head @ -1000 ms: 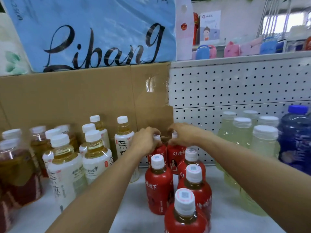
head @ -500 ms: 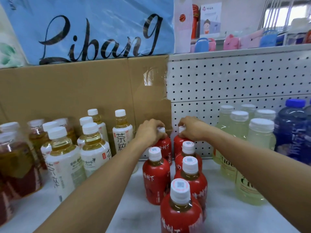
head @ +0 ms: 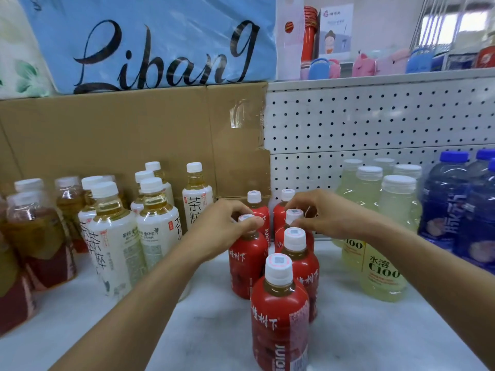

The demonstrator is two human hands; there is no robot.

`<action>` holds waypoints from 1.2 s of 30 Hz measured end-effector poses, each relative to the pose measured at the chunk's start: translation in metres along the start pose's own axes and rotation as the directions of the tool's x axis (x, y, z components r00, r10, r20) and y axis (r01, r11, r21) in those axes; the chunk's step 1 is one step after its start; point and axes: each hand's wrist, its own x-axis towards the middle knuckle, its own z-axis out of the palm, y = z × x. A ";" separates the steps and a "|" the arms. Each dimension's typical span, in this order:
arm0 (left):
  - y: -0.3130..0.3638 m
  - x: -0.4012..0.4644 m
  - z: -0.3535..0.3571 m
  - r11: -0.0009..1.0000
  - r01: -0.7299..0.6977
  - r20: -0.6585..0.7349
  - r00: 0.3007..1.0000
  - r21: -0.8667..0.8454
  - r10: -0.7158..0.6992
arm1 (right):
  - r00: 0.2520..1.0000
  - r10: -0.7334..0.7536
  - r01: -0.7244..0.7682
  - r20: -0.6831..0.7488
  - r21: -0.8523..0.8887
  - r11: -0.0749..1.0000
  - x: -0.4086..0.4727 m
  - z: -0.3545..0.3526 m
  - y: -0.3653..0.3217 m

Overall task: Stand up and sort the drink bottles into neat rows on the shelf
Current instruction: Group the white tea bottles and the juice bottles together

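Observation:
Several red-labelled juice bottles with white caps stand in two short columns on the white shelf (head: 209, 317). My left hand (head: 222, 228) grips the cap of the left red bottle (head: 246, 266). My right hand (head: 329, 212) pinches the cap of the second right red bottle (head: 294, 215), whose body is mostly hidden by the red bottle in front of it (head: 297, 258). Two rear red bottles (head: 254, 199) stand free against the back wall. The nearest red bottle (head: 280, 311) stands alone at the front.
White-labelled tea bottles (head: 115, 236) cluster on the left, with amber bottles (head: 40, 236) beyond them. Pale yellow bottles (head: 383, 263) and blue bottles (head: 450, 210) stand on the right. Cardboard (head: 134, 129) and a pegboard (head: 375, 124) form the back wall.
Both hands let go of the two rear red bottles and drew back toward me onto the caps of the pair in front of them.

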 end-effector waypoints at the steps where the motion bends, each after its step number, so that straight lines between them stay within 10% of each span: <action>1: 0.003 0.003 0.003 0.999 -0.026 -0.023 0.999 0.026 0.027 | 1.000 0.006 -0.006 -0.007 -0.010 1.000 0.001 0.001 0.001; 12: 0.013 0.044 0.029 0.979 -0.109 -0.178 0.974 0.172 0.140 | 0.985 0.082 -0.090 -0.153 -0.044 0.995 0.016 0.014 0.010; 21: 0.003 0.038 0.013 0.922 -0.120 0.023 0.993 0.369 0.120 | 0.981 0.103 -0.109 -0.163 -0.025 0.994 0.018 0.017 0.015; 36: -0.014 0.047 0.028 0.966 -0.239 -0.007 0.971 0.097 0.241 | 0.973 0.095 -0.109 -0.211 -0.054 0.993 0.024 0.022 0.015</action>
